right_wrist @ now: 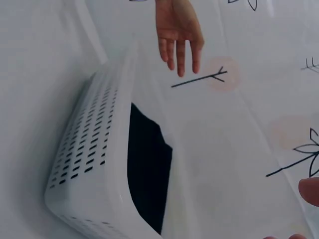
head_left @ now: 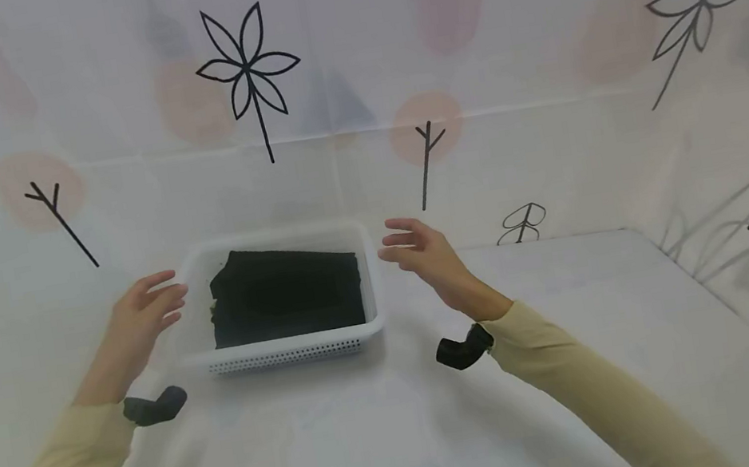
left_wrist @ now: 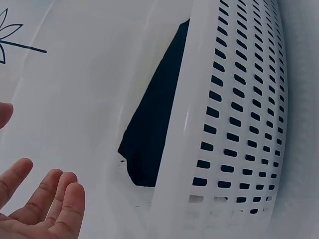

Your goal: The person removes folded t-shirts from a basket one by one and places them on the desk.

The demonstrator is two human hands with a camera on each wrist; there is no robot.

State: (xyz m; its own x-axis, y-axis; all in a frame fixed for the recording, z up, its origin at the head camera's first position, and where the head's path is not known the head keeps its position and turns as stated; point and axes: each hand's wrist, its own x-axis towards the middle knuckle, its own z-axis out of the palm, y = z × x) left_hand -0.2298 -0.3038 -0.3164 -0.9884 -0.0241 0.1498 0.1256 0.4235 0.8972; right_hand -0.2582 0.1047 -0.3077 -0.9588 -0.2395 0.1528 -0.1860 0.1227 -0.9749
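Observation:
A white plastic basket (head_left: 293,344) with rows of small slots in its wall stands on the white surface. Inside it lies dark folded cloth (head_left: 285,295), seen also in the left wrist view as dark fabric (left_wrist: 154,119) behind the rim. My left hand (head_left: 140,317) hovers just left of the basket, fingers loosely extended, holding nothing. On the other side, my right hand (head_left: 424,254) is held beside the basket's right rim, fingers relaxed and apart from it. Fingertips of the right hand show only at the edge of the right wrist view.
A white sheet with printed flowers (head_left: 248,67) and twigs hangs behind the table (head_left: 347,439) and along its right side. Both wrists carry dark wrist-worn pieces (head_left: 463,348) below yellowish sleeves.

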